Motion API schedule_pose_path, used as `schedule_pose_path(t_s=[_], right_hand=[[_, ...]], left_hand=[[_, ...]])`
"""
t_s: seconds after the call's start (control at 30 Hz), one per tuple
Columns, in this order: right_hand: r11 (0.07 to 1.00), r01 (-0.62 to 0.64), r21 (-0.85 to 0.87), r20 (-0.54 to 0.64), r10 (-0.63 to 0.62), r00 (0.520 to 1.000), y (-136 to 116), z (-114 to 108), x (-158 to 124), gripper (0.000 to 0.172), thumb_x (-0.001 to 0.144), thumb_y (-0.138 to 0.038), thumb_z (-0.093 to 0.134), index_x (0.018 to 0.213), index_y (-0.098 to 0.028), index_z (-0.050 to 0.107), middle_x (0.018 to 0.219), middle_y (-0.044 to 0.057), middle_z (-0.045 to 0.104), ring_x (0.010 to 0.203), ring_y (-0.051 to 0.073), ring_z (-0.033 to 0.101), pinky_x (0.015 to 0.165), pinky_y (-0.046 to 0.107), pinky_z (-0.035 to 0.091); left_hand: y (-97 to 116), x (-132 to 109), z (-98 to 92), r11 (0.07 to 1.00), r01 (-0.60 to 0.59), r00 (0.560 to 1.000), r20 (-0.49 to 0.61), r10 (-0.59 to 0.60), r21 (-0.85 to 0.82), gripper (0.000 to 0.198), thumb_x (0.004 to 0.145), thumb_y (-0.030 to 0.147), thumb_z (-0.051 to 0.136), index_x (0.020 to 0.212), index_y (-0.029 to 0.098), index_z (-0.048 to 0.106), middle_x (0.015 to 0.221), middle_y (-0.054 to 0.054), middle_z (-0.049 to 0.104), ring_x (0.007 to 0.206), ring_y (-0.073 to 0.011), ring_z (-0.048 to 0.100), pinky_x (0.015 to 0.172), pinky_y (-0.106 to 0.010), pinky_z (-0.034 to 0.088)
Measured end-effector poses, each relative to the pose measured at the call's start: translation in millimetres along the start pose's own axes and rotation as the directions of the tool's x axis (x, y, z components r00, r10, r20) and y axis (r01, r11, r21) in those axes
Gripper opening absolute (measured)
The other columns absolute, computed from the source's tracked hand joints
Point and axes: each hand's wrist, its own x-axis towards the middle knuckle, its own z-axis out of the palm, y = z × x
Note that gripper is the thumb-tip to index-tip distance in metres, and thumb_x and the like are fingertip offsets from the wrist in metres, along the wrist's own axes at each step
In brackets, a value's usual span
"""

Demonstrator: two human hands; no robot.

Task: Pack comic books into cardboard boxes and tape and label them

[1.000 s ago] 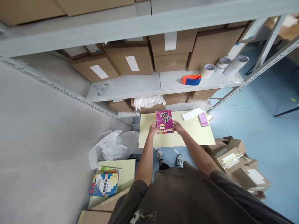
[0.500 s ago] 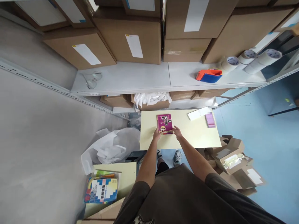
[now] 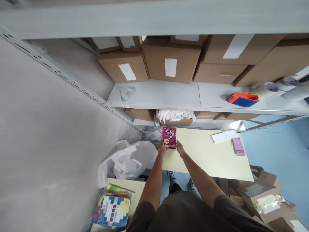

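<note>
A magenta book (image 3: pixel 169 135) with white Chinese characters on its cover lies at the far left corner of a pale yellow table (image 3: pixel 207 158). My left hand (image 3: pixel 162 149) grips its near left corner, fingers curled on the edge. At its near right corner is my right hand (image 3: pixel 179 148), with fingers pressed to the lower edge. Both arms reach forward from my dark shirt.
A white sheet (image 3: pixel 224 136) and a pink item (image 3: pixel 238 146) lie on the table's far right. Grey shelving (image 3: pixel 169 96) holds cardboard boxes, an orange-blue tape dispenser (image 3: pixel 242 99) and tape rolls (image 3: pixel 270 87). Crumpled white plastic (image 3: pixel 125 159), colourful books (image 3: pixel 111 211) and open cartons (image 3: pixel 270 199) surround my feet.
The book has gone from held above the table's middle to lying at its far left corner. Both hands followed it and slid to its near edge. The view swung left.
</note>
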Motion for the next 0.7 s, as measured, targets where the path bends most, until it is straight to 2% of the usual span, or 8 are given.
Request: schedule_pose_path(t_s=[0.1,0.17,0.23,0.33,0.43,0.53,0.6,0.7], right_hand=[[0.988,-0.012,-0.156,-0.129,-0.008,0.992,-11,-12,-11,0.061,0.072,-0.034,0.079,0.131,-0.021,0.077,0.14,0.015,0.076,0.14,0.038,0.066,0.116,0.055,0.053],[0.978,0.029,-0.208,-0.163,-0.064,0.985,-26,-31,-20,0.061,0.077,-0.032,0.075,0.137,-0.022,0.075,0.145,0.015,0.073,0.143,0.036,0.065,0.115,0.053,0.055],[0.965,0.109,-0.238,-0.18,-0.154,0.972,-48,-55,-32,0.059,0.083,-0.031,0.07,0.141,-0.025,0.073,0.149,0.014,0.071,0.142,0.034,0.066,0.112,0.051,0.058],[0.925,0.253,-0.284,-0.234,-0.322,0.917,-88,-101,-52,0.055,0.09,-0.031,0.064,0.144,-0.027,0.071,0.152,0.011,0.069,0.14,0.032,0.066,0.111,0.049,0.059],[0.873,0.356,-0.334,-0.313,-0.459,0.832,-124,-149,-73,0.053,0.094,-0.034,0.061,0.146,-0.028,0.07,0.153,0.01,0.068,0.14,0.032,0.066,0.112,0.051,0.059],[0.832,0.406,-0.379,-0.383,-0.54,0.749,-150,-191,-88,0.051,0.096,-0.036,0.06,0.145,-0.028,0.07,0.153,0.011,0.068,0.138,0.031,0.066,0.11,0.051,0.06],[0.822,0.409,-0.395,-0.422,-0.558,0.714,-159,-214,-93,0.05,0.096,-0.034,0.059,0.144,-0.027,0.071,0.15,0.011,0.07,0.135,0.03,0.068,0.108,0.05,0.061],[0.816,0.396,-0.421,-0.468,-0.569,0.676,-168,-246,-94,0.051,0.094,-0.03,0.059,0.143,-0.027,0.072,0.144,0.011,0.073,0.132,0.031,0.069,0.106,0.05,0.062]], left_hand=[[11,-10,-0.6,0.987,0.041,0.992,-0.126,-0.021,0.156,0.084,0.08,0.023,0.078,0.159,0.019,0.053,0.179,-0.023,0.031,0.165,-0.0413,0.033,0.133,-0.054,0.032],[24,-15,0.5,0.991,-0.029,0.98,-0.193,0.055,0.133,0.082,0.084,0.023,0.072,0.162,0.02,0.05,0.176,-0.022,0.037,0.164,-0.0407,0.035,0.132,-0.055,0.034],[42,-16,2.4,0.985,-0.148,0.958,-0.236,0.164,0.086,0.081,0.087,0.021,0.066,0.165,0.022,0.046,0.173,-0.019,0.044,0.162,-0.0376,0.04,0.132,-0.053,0.035],[79,-13,7.7,0.952,-0.304,0.917,-0.265,0.299,0.023,0.082,0.089,0.02,0.065,0.167,0.022,0.043,0.17,-0.018,0.049,0.161,-0.0361,0.041,0.132,-0.053,0.036],[123,-10,17.3,0.911,-0.412,0.882,-0.258,0.395,-0.014,0.079,0.09,0.021,0.067,0.166,0.024,0.045,0.166,-0.017,0.054,0.159,-0.0351,0.046,0.131,-0.052,0.039],[168,-9,34.2,0.874,-0.483,0.855,-0.239,0.461,-0.044,0.071,0.094,0.023,0.064,0.164,0.024,0.049,0.157,-0.017,0.063,0.145,-0.0334,0.061,0.123,-0.05,0.048],[198,-9,51.2,0.848,-0.524,0.84,-0.213,0.5,-0.074,0.067,0.097,0.024,0.06,0.163,0.023,0.051,0.151,-0.018,0.067,0.136,-0.0319,0.068,0.117,-0.05,0.054],[239,-11,84.4,0.802,-0.586,0.808,-0.158,0.568,-0.115,0.062,0.098,0.027,0.061,0.16,0.024,0.055,0.151,-0.017,0.068,0.136,-0.0311,0.068,0.115,-0.048,0.055]])
